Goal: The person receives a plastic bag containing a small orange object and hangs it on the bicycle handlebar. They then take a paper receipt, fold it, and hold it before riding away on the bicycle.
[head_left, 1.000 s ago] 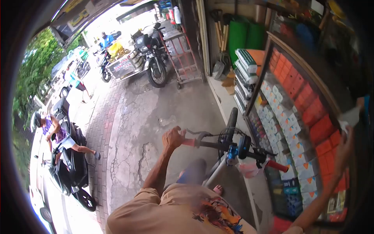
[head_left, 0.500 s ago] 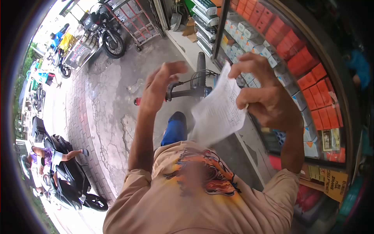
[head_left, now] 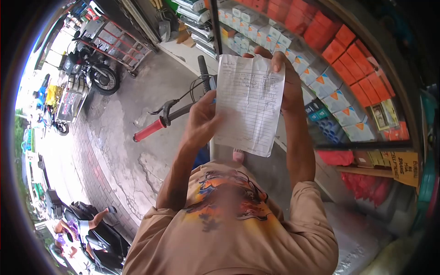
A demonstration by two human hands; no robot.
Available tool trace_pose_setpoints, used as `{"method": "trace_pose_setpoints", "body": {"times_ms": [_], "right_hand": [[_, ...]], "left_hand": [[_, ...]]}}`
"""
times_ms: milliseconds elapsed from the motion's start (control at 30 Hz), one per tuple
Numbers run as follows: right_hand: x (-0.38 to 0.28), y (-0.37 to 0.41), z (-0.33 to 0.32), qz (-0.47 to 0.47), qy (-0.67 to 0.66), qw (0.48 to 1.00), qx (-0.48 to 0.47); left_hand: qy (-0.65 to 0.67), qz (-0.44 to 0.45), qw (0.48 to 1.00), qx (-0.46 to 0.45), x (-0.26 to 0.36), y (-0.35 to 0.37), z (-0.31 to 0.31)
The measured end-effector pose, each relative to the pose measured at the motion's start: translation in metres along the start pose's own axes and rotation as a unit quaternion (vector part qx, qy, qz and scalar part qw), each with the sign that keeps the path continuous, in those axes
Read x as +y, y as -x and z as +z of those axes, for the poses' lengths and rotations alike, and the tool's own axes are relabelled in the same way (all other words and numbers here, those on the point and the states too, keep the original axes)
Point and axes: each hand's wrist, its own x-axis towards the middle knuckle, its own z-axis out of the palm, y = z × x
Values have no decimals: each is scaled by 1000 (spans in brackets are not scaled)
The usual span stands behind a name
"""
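A creased sheet of ruled paper (head_left: pixel 250 107) with handwriting hangs upright in front of my chest. My right hand (head_left: pixel 286 78) pinches its top right corner, thumb on the front and fingers behind. At the left edge my left hand (head_left: pixel 201 119) is closed on the paper, its thumb over the front and its other fingers partly hidden. Beyond the sheet stands a bicycle with a red handlebar grip (head_left: pixel 150 130) and a black front tyre (head_left: pixel 203 71), partly covered by the paper.
A glass display case (head_left: pixel 293 64) with orange and white boxes runs along the right. A motorcycle (head_left: pixel 98 75) and a red metal rack (head_left: pixel 120 43) stand at the upper left. At the lower left a person sits by a black scooter (head_left: pixel 103 233).
The paper has turned from a slant to upright and faces me. My left hand, apart from it before, has come to its left edge. The view has shifted, showing more of the handlebar.
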Motion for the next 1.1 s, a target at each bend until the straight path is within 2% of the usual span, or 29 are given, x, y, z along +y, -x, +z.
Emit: {"method": "trace_pose_setpoints", "body": {"times_ms": [33,133,167,267,467,533,600,867,1033,1100], "right_hand": [[5,6,-2,-1,-36,999,5],[19,30,-4,-13,-34,990,137],[23,33,0,3,37,972,233],[32,49,33,16,132,941,311],[45,88,48,28,40,966,252],[43,92,62,47,241,923,297],[42,89,71,45,355,879,314],[52,88,74,3,422,845,328],[56,87,76,13,422,844,330],[57,86,75,17,427,842,329]], "left_hand": [[-39,13,999,21,-4,2,0],[-29,13,999,31,-3,8,2],[-39,14,999,36,-2,10,3],[-67,24,996,48,0,12,1],[-45,27,996,72,0,14,-5],[-49,17,996,75,-1,14,-8],[-52,13,996,74,-2,14,-9],[-50,26,995,85,-3,17,-9],[-60,77,989,110,-6,18,-15],[-71,67,988,122,-1,18,-17]]}}
